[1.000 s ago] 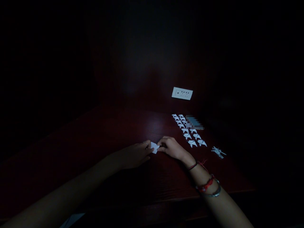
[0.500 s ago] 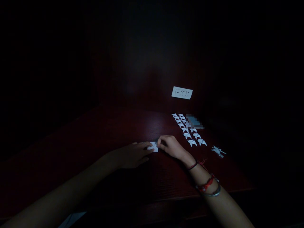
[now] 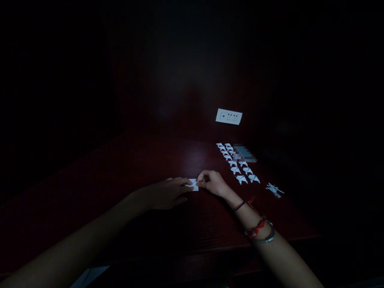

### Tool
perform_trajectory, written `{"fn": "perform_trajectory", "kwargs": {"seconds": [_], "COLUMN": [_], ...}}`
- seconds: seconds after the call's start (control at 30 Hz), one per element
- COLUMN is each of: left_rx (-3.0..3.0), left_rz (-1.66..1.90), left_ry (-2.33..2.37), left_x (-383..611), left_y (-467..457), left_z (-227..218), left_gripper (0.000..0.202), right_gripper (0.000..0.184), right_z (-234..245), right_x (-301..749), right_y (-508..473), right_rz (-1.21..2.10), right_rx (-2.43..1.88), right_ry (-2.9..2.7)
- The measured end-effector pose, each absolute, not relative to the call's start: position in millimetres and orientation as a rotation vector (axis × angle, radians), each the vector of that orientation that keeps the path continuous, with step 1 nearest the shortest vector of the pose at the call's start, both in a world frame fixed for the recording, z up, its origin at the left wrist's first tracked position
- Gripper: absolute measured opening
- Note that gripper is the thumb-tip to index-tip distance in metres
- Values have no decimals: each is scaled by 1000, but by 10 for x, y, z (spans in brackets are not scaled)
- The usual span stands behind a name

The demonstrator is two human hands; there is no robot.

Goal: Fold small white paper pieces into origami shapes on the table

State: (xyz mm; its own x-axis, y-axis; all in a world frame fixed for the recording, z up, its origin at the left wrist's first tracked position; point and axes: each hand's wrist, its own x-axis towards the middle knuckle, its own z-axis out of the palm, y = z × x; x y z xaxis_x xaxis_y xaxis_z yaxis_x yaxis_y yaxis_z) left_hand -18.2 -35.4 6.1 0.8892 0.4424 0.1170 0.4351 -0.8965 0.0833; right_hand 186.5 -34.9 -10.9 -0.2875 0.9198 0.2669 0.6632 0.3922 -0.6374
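A small white piece of paper [image 3: 193,185] lies on the dark red wooden table [image 3: 120,180] between my hands. My left hand [image 3: 168,193] rests on the table with its fingertips pressed on the paper's left side. My right hand [image 3: 211,183] is curled, its thumb and fingers pinching the paper's right edge. Red thread bands and a metal bangle circle my right wrist [image 3: 258,232].
Two rows of several small folded white paper figures [image 3: 237,164] lie to the right, next to a blurred bluish object [image 3: 244,154]. Another folded paper [image 3: 274,189] sits further right. A white socket plate [image 3: 229,117] is on the dark wall behind. The room is very dim.
The paper, earlier held slightly raised between both hands, now lies flatter on the table. My right hand has shifted a little left and pinches its edge.
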Motion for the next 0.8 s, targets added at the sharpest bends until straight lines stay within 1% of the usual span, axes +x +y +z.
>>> {"fn": "perform_trajectory", "kwargs": {"seconds": [0.13, 0.4, 0.63, 0.8], "left_rx": [3010, 2960, 2883, 2936], "left_rz": [178, 170, 181, 273], "left_ry": [677, 643, 699, 661], "left_x": [-166, -175, -149, -133], "left_y": [-342, -311, -315, -297], "left_z": [59, 98, 164, 104], "left_gripper": [38, 35, 30, 32], "right_gripper": [4, 10, 12, 14], "right_z": [-57, 50, 89, 105], "right_x": [1861, 1916, 1908, 1912], "right_y": [-387, -437, -472, -510], "right_rz": [484, 222, 88, 67], "right_rx": [-1257, -986, -930, -958], "right_ry": [-2142, -2456, -2600, -2637]}}
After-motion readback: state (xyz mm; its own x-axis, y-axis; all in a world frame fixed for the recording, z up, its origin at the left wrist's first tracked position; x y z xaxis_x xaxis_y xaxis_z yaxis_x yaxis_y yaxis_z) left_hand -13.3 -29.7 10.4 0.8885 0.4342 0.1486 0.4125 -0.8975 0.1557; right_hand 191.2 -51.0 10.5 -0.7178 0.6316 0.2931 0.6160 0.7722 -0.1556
